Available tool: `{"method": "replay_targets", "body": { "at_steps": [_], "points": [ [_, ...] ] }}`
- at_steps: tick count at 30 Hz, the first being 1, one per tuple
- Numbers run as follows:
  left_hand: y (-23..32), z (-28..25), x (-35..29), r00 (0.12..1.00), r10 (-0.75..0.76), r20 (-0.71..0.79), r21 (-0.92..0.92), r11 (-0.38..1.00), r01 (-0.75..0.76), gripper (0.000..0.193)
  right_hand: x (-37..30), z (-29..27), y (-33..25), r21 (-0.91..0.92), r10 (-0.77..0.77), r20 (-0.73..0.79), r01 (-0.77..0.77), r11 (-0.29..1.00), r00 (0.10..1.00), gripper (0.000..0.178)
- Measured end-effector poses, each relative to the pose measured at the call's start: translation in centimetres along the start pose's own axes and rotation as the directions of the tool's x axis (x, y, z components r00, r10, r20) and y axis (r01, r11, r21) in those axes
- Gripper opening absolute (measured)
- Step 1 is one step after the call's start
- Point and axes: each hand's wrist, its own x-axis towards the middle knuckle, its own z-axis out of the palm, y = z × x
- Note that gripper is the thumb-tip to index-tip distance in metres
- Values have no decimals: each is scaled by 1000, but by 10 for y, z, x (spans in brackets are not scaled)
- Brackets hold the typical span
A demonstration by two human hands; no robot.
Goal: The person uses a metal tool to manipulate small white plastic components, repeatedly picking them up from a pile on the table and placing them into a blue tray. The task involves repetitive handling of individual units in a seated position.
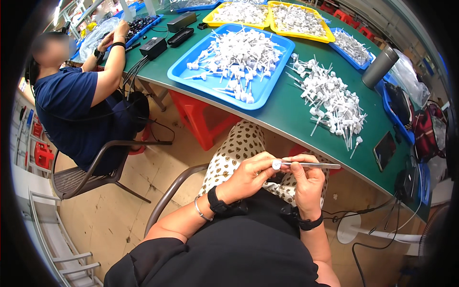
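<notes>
Above my lap, my left hand (249, 175) is closed on a small white plastic part (276, 164), pinched between thumb and fingers with its round end showing. My right hand (307, 182) grips a slim silvery metal tool (325, 165), perhaps tweezers, which sticks out to the right past the fingers. The two hands nearly meet, and the fingers hide where the tool comes close to the part. On the green table (282, 115) ahead lies a loose pile of similar white pieces (334, 98) with thin stems. A blue tray (186, 74) to its left holds many more.
Yellow trays (330, 37) of white pieces stand farther back. At the right are a grey tumbler (380, 67), a phone (384, 150) and black cables. A red stool (198, 117) stands under the table. To the left, a seated co-worker (81, 100) handles things near dark parts.
</notes>
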Motion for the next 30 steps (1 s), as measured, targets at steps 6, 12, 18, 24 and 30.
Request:
{"method": "replay_targets", "body": {
  "at_steps": [6, 12, 18, 24, 30],
  "points": [
    [5, -4, 1, 1000, -3, 16, -12, 1000, 3, 20, 1, 0, -1, 102, 24, -18, -22, 995, 1000, 15],
    [51, -58, 46, 955, 246, -166, 297, 936, -190, 17, 2, -10, -21, 71, -100, -92, 107, 992, 991, 18],
    [13, -157, 117, 759, 568, -318, 928, 351, 126, 43, 3, -19, -41, 52, -153, -163, 163, 985, 975, 16],
    [47, -73, 140, 924, 381, -40, 692, 678, -250, 31, 5, -35, -48, 43, -200, -243, 217, 975, 949, 17],
    [48, 5, 163, 860, 481, 170, 723, 532, -441, 34, 3, -41, -54, 38, -233, -276, 252, 967, 933, 16]
  ]
}}
